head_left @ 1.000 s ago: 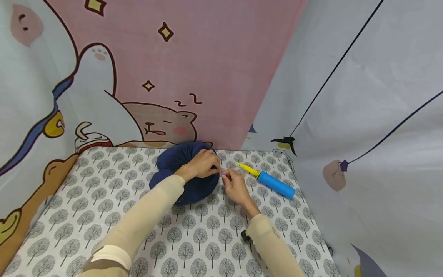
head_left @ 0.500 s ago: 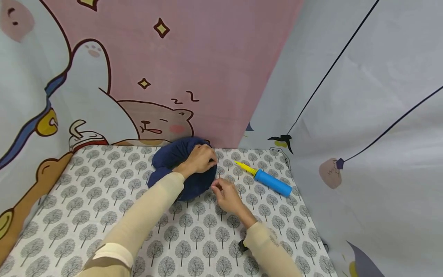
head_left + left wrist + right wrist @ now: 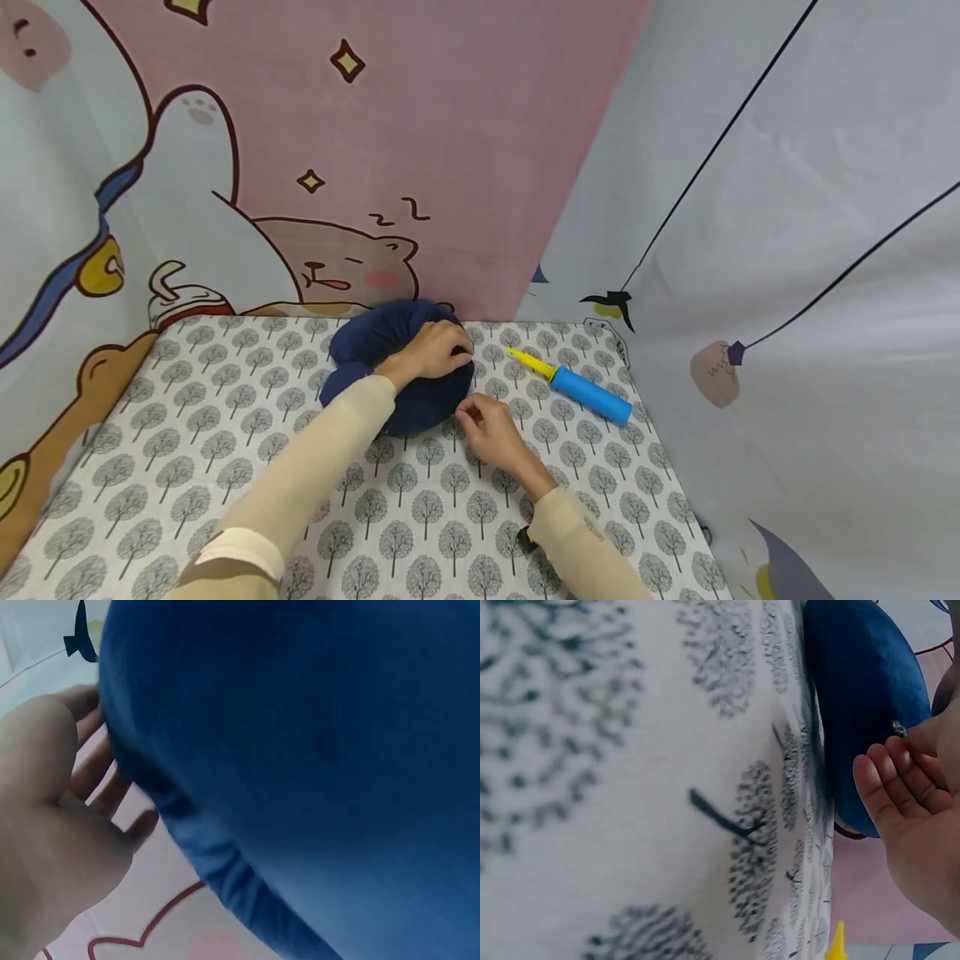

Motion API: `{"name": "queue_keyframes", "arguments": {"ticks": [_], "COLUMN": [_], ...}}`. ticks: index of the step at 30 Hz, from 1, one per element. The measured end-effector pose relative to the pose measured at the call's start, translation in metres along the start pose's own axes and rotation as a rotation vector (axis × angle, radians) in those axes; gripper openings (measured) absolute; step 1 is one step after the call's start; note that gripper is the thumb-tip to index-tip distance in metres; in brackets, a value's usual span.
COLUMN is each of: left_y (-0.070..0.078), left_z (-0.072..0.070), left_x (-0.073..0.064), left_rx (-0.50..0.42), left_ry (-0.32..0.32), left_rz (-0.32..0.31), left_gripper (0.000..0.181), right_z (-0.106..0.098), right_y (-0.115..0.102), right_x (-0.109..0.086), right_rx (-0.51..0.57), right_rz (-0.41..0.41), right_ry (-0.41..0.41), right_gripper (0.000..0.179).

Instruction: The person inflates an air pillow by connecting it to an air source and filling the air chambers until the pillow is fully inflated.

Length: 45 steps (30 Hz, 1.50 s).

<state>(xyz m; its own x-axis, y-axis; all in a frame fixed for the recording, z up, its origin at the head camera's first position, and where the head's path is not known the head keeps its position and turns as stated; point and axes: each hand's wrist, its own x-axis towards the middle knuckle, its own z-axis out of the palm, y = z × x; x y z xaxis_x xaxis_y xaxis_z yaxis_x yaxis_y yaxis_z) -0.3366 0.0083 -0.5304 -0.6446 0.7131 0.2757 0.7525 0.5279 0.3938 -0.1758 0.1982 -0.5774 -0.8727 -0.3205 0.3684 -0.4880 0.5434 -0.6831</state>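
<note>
A navy blue U-shaped neck pillow point(image 3: 375, 329) lies at the back of the table. My left hand point(image 3: 429, 348) reaches over it and grips its right side, fingers bent around the edge; the left wrist view shows those fingers point(image 3: 96, 766) against the cloth. At the pillow's near right edge is my right hand point(image 3: 491, 425). Its thumb and index finger pinch a small silvery zipper pull point(image 3: 898, 729), seen in the right wrist view, while the other fingers curl beside it. My left forearm covers part of the pillow in the head view.
A blue hand pump point(image 3: 592, 395) with a yellow nozzle point(image 3: 531, 362) lies to the right of the pillow. The tablecloth point(image 3: 405, 517) is white with grey trees. Printed cloth walls point(image 3: 480, 167) rise along the table's back and right sides.
My right hand has moved from beside the left hand toward me, along the pillow's right edge to its near side. My left hand keeps its place on the pillow.
</note>
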Motion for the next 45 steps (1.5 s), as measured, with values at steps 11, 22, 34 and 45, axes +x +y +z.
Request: {"name": "queue_keyframes", "arguments": {"ticks": [11, 22, 34, 45], "left_y": [-0.013, -0.077, -0.173, -0.093], "left_z": [-0.063, -0.072, -0.017, -0.060], "left_x": [-0.056, -0.110, -0.137, -0.160], "left_rx": [-0.132, -0.100, -0.169, -0.259], "left_ry": [0.079, 0.072, 0.086, 0.107], "left_rz": [-0.207, -0.465, -0.500, -0.525], "left_gripper": [0.043, 0.061, 0.096, 0.068], "right_z": [0.002, 0.023, 0.040, 0.003], "right_y": [-0.001, -0.021, -0.027, -0.012], "right_x": [-0.016, -0.014, -0.005, 0.002], "right_rx": [0.003, -0.058, 0.019, 0.145], "right_rz": [0.085, 0.165, 0.212, 0.301], "right_ry": [0.107, 0.259, 0.233, 0.201], "right_gripper": [0.014, 0.052, 0.063, 0.057]}}
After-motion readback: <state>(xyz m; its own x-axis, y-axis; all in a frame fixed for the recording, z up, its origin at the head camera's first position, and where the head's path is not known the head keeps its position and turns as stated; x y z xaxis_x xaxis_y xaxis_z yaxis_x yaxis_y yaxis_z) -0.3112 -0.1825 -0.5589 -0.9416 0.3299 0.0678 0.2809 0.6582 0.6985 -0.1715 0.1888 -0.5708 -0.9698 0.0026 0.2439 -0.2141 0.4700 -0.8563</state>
